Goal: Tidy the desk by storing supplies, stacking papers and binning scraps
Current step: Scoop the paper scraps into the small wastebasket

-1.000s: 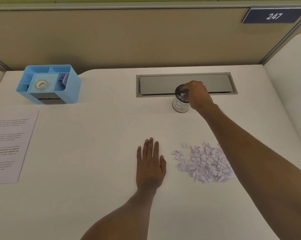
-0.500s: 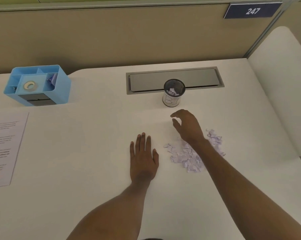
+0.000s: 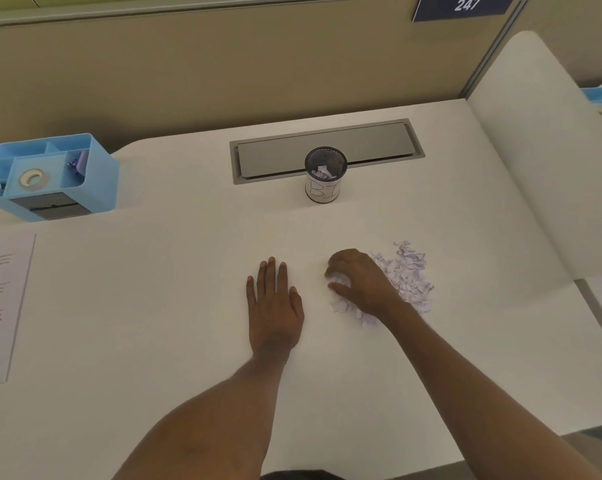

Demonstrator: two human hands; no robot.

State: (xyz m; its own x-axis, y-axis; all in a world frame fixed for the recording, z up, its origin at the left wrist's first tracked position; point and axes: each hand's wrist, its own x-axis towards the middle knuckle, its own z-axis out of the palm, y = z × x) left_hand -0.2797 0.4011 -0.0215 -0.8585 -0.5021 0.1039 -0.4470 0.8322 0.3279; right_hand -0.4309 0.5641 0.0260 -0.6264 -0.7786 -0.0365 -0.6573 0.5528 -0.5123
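Fingers [image 3: 341,259] of the right hand [image 3: 361,282] curl down onto the near-left edge of a heap of paper scraps [image 3: 408,278], and thumb and fingertips close on a small white clump of them (how much is caught underneath is hidden by the palm). Most of the heap spreads out beyond the knuckles to the right, lying loose on the white surface [image 3: 154,306]. Just beside it, apart from the scraps, the left hand [image 3: 275,299] lies flat, palm down, with straight fingers held close together and nothing in it. Farther back, in line with the gap between the two hands, a black mesh cup [image 3: 325,178] stands upright with a white label bearing handwritten letters; a few scraps already sit inside it. It stands at the front edge of a grey hatch [image 3: 379,143] set into the surface. At the far left corner sits a blue organiser [image 3: 98,181], with a roll of tape [image 3: 33,177] in its middle compartment. A printed sheet [image 3: 1,306] lies at the left edge, in front of the organiser. On the partition behind, a dark sign [image 3: 465,5] reads 247.
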